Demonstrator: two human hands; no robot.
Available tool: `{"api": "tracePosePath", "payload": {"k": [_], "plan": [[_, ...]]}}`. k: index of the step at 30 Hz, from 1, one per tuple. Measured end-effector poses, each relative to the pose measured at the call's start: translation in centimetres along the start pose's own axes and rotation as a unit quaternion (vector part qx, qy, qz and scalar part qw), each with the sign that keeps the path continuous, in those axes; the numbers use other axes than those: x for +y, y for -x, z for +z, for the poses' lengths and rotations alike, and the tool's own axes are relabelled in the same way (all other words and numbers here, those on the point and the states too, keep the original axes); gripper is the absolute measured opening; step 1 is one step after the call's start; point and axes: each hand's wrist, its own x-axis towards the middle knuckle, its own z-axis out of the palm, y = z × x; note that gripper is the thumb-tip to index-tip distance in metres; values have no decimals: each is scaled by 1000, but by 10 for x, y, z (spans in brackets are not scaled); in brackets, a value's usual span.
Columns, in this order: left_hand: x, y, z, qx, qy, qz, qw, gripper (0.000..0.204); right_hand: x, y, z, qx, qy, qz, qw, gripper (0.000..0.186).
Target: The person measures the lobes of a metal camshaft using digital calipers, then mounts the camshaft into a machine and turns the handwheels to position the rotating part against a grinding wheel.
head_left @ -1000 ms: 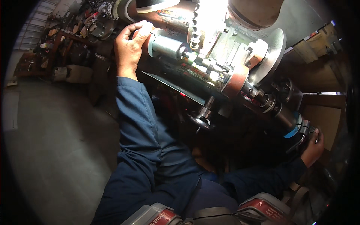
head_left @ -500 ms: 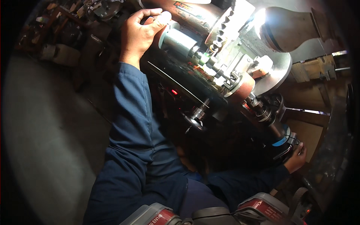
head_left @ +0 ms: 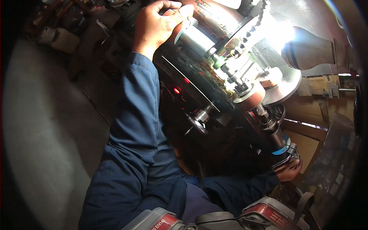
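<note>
My left hand [head_left: 155, 27] is closed round the rounded end of a shiny metal cylinder [head_left: 196, 40], thumb and fingers over its rim. A stepped metal shaft [head_left: 230, 74] runs from that cylinder to a copper-coloured round holder [head_left: 253, 99] on the machine. At the machine's lower right end, a dark cylinder [head_left: 274, 137] carries a blue band [head_left: 283, 148]. Just below the band, my right hand [head_left: 288, 172] has its fingers curled on a metal handle [head_left: 293, 155]; part of the grip is hidden.
A bright lamp [head_left: 310, 49] shines over a large pale disc [head_left: 293, 86] behind the shaft. A crank handwheel [head_left: 196, 122] sticks out at the machine's front. Wooden boards [head_left: 306, 132] and plastic sheeting [head_left: 326, 168] are at the right. Grey floor [head_left: 46, 126] lies at the left.
The view has shifted, so the machine's upper part sits farther right and lower. My left hand keeps its hold; my right hand has come slightly round beneath the blue band.
</note>
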Motion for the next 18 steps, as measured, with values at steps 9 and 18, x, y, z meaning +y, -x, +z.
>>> {"api": "tracePosePath", "payload": {"k": [9,18], "plan": [[23,1,-7,64,29,-64,995,18,31,-50,1,-273,104,60,955,40],[26,2,-9,61,29,-100,993,18,56,-94,19,-480,5,105,871,21]]}}
